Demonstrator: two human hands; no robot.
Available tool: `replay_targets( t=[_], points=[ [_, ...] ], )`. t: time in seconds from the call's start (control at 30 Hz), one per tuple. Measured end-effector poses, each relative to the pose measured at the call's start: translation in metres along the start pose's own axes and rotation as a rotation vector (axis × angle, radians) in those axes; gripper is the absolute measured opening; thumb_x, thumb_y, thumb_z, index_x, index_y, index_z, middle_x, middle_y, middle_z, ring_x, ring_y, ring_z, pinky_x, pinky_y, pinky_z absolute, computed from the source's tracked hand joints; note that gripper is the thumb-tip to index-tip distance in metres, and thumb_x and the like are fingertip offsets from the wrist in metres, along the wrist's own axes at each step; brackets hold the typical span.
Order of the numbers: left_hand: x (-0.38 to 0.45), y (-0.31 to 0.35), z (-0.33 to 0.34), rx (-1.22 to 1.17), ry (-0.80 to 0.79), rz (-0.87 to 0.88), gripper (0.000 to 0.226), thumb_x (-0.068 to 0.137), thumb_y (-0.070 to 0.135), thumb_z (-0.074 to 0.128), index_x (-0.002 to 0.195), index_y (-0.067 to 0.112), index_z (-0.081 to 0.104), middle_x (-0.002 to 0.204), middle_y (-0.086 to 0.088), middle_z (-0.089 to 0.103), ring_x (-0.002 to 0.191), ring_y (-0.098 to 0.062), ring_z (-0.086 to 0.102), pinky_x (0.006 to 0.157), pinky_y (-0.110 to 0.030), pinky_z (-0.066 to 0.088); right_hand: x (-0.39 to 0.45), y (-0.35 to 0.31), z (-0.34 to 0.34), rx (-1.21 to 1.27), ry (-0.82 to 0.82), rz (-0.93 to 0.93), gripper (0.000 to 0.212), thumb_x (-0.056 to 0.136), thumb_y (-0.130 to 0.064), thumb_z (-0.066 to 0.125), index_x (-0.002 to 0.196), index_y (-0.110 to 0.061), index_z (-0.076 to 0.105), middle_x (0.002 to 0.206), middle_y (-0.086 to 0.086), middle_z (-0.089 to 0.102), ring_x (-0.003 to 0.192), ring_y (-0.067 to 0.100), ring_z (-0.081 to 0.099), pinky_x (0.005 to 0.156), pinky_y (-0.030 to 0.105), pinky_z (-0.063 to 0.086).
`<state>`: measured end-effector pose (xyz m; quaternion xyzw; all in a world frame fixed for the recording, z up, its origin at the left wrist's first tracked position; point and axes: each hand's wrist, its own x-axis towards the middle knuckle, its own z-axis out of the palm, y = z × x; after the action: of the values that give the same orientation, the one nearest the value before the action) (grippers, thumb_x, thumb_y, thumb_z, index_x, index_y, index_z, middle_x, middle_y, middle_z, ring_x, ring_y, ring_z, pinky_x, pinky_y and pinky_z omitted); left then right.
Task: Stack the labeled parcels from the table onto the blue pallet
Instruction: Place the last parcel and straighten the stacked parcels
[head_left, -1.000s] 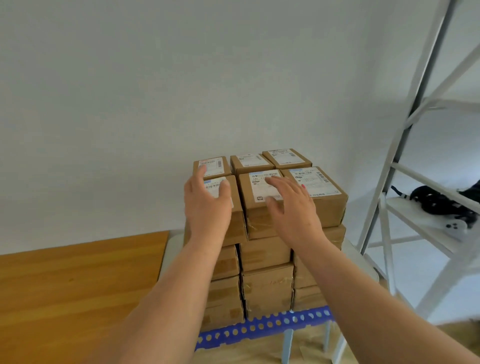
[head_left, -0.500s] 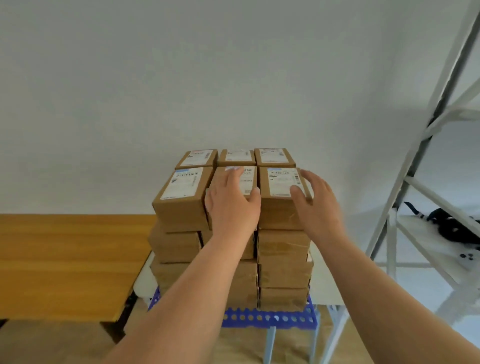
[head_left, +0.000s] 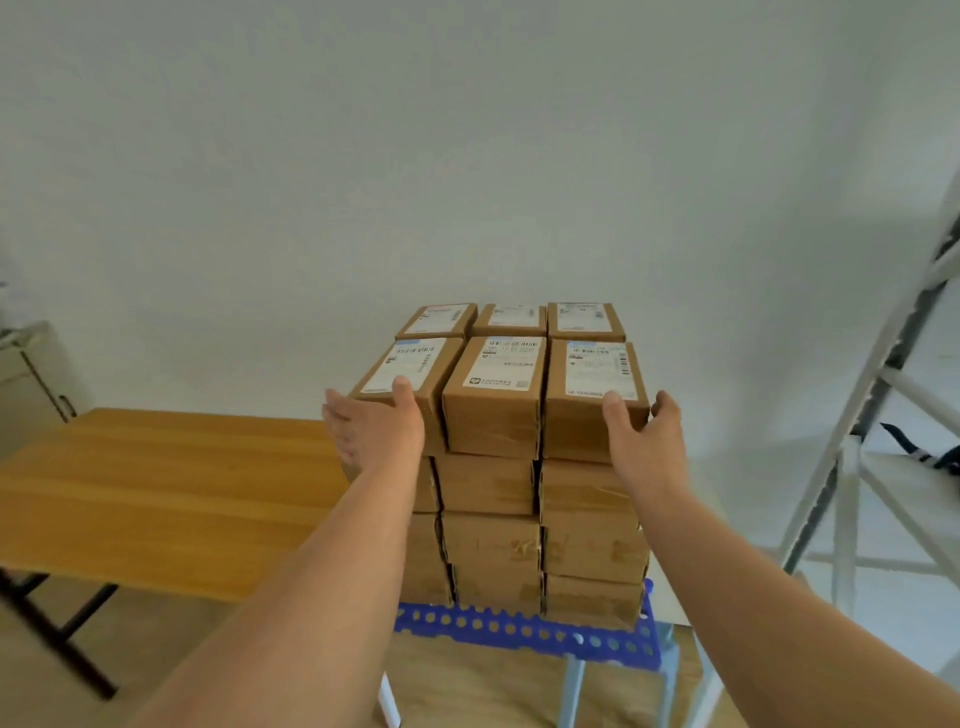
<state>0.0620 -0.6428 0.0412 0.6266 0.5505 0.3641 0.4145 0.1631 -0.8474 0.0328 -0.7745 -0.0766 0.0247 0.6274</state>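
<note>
Brown labelled parcels stand in a tall block on the blue perforated pallet (head_left: 524, 631), several layers high. The top layer has white labels facing up. My left hand (head_left: 382, 428) presses flat against the left side of the front-left top parcel (head_left: 410, 366), thumb on its top edge. My right hand (head_left: 644, 439) cups the front right corner of the front-right top parcel (head_left: 595, 384), thumb on top and fingers round the right side. The middle front parcel (head_left: 496, 387) stands between them untouched.
A wooden table (head_left: 156, 493) with black legs stands to the left. A white metal rack (head_left: 878, 415) rises at the right with a dark object (head_left: 935, 457) on its shelf. A pale cabinet (head_left: 26, 384) is at the far left. A white wall is behind.
My left hand left the top of the middle parcel and went to the stack's left side. My right hand slid lower on the right corner. The view shifted so the stack sits further right.
</note>
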Motion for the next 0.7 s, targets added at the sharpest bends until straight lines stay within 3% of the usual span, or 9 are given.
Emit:
replay_targets(
  t=[0.13,0.4,0.7],
  points=[
    [0.008,-0.007,0.004,-0.069,-0.040,-0.052,0.093,0.090,0.057,0.054,0.155,0.018,0.001,0.161,-0.012,0.013,0.143,-0.036,0.026,0.112,-0.055,0.029,0.001,0.002,0.005,0.050,0.010,0.056,0.071,0.096,-0.051,0.048,0.154,-0.022,0.018,0.149,0.002,0.042,0.136,0.026,0.041,0.109,0.044,0.039],
    [0.009,-0.009,0.011,-0.102,-0.062,-0.033,0.094,0.088,0.055,0.058,0.154,0.017,0.003,0.158,-0.013,0.021,0.143,-0.036,0.025,0.113,-0.057,0.027,0.003,-0.002,0.009,0.039,0.036,0.074,0.049,0.101,-0.038,0.044,0.147,-0.026,0.033,0.139,0.003,0.051,0.122,0.023,0.049,0.094,0.036,0.043],
    [0.014,-0.012,0.011,-0.094,-0.048,-0.026,0.093,0.089,0.055,0.058,0.154,0.016,0.004,0.158,-0.013,0.021,0.143,-0.035,0.026,0.113,-0.056,0.026,0.002,-0.007,0.012,0.043,0.025,0.082,0.047,0.101,-0.035,0.044,0.146,-0.025,0.034,0.136,0.002,0.053,0.112,0.017,0.047,0.088,0.032,0.042]
  ],
)
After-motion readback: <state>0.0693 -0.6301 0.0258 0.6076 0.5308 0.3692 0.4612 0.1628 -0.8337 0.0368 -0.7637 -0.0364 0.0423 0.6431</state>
